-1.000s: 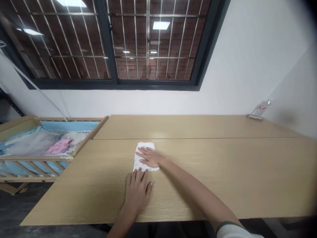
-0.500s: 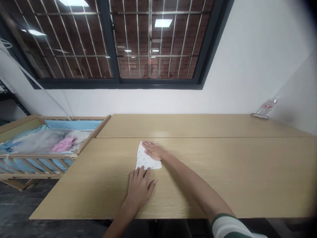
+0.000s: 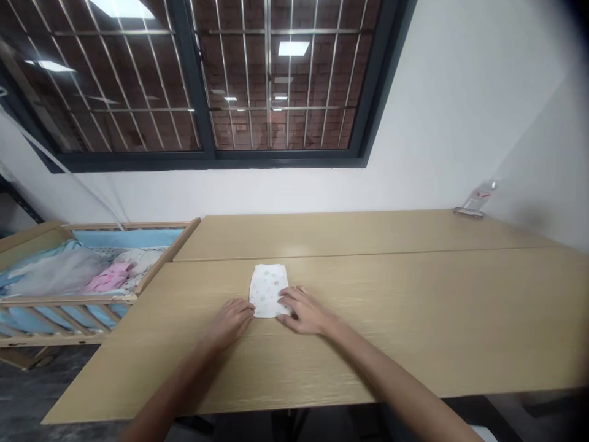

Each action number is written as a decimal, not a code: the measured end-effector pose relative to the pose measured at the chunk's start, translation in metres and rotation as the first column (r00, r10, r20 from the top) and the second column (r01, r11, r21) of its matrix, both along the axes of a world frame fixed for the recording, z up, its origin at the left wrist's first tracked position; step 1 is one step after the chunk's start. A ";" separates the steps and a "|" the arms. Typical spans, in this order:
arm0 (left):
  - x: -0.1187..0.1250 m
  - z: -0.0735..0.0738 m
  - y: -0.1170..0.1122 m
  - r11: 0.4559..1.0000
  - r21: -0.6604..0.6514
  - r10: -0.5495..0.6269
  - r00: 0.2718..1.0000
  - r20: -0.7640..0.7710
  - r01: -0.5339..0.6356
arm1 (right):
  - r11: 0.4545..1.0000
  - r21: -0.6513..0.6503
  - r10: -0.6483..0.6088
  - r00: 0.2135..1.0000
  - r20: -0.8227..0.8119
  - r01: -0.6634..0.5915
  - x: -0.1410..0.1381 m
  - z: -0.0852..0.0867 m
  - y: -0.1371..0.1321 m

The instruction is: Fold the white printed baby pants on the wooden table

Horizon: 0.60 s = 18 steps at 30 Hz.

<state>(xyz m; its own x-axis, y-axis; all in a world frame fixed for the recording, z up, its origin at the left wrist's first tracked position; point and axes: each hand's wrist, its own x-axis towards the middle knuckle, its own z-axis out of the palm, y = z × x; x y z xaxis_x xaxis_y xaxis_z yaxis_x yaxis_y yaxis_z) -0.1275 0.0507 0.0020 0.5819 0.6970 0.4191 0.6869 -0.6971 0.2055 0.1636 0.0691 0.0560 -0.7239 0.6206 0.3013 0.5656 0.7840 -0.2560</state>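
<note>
A small folded white cloth [image 3: 269, 288] with a faint printed pattern lies flat on the wooden table [image 3: 414, 319]. At its lower left corner, my left hand [image 3: 234, 320] has its fingers together, the tips closed on the edge. My right hand [image 3: 306, 312] is at the lower right side, thumb and bent fingers gripping around that corner. The fingertips of both hands partly cover the cloth's near corners.
To the left stands a wooden crib [image 3: 87, 301] with blue lining and a pink cloth [image 3: 110, 276] inside. A clear plastic bottle [image 3: 479, 195] and a flat object [image 3: 468, 212] are at the back right. Behind the table is a wall with a barred window [image 3: 280, 92].
My right hand has come back from the cloth's upper part to its lower right corner. My left hand has moved left to the lower left corner and closed. The cloth now appears squarer.
</note>
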 end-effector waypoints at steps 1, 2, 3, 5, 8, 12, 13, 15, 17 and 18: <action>0.003 0.001 -0.001 1.000 -0.022 0.004 1.000 0.025 -0.004 | 1.000 -0.024 0.000 1.000 0.013 0.001 0.002 0.002 -0.005; 0.005 0.003 -0.003 0.998 -0.060 0.021 0.998 0.056 -0.017 | 0.999 -0.049 -0.004 1.000 0.021 0.005 0.004 0.003 -0.010; 0.009 0.006 -0.006 0.993 -0.114 0.049 0.994 0.093 -0.039 | 0.997 -0.073 -0.009 1.000 0.023 0.011 0.006 0.005 -0.014; 0.013 0.013 -0.012 0.963 -0.257 0.132 0.978 0.162 -0.088 | 0.993 -0.118 -0.013 1.000 0.018 0.015 0.007 0.007 -0.022; 0.016 0.026 -0.022 0.897 -0.433 0.203 0.953 0.226 -0.088 | 0.987 -0.161 -0.012 1.000 -0.017 0.009 0.009 0.007 -0.031; 0.012 0.033 -0.026 0.897 -0.442 0.118 0.952 0.281 0.020 | 0.974 -0.218 -0.081 0.991 -0.108 0.056 0.009 0.005 -0.028; 0.012 0.032 -0.024 0.904 -0.428 0.110 0.950 0.292 0.026 | 0.968 -0.241 -0.099 0.986 -0.136 0.064 0.009 0.004 -0.024; 0.014 0.030 -0.016 0.905 -0.424 0.153 0.939 0.309 -0.007 | 0.957 -0.281 -0.133 0.971 -0.197 0.074 0.007 0.002 -0.014; 0.017 0.028 -0.006 0.890 -0.446 0.246 0.922 0.299 -0.092 | 0.948 -0.303 -0.178 0.950 -0.256 0.096 0.003 -0.001 -0.001; 0.019 0.028 0.000 0.881 -0.451 0.295 0.913 0.284 -0.144 | 0.945 -0.305 -0.204 0.937 -0.283 0.114 0.001 -0.003 0.006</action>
<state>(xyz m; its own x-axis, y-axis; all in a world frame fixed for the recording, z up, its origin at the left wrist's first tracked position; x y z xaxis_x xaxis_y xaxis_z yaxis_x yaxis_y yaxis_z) -0.1081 0.0510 0.0300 0.2701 0.9406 0.2055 0.6488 -0.3355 0.6830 0.1648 0.0755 0.0532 -0.5084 0.8111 0.2893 0.5347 0.5607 -0.6322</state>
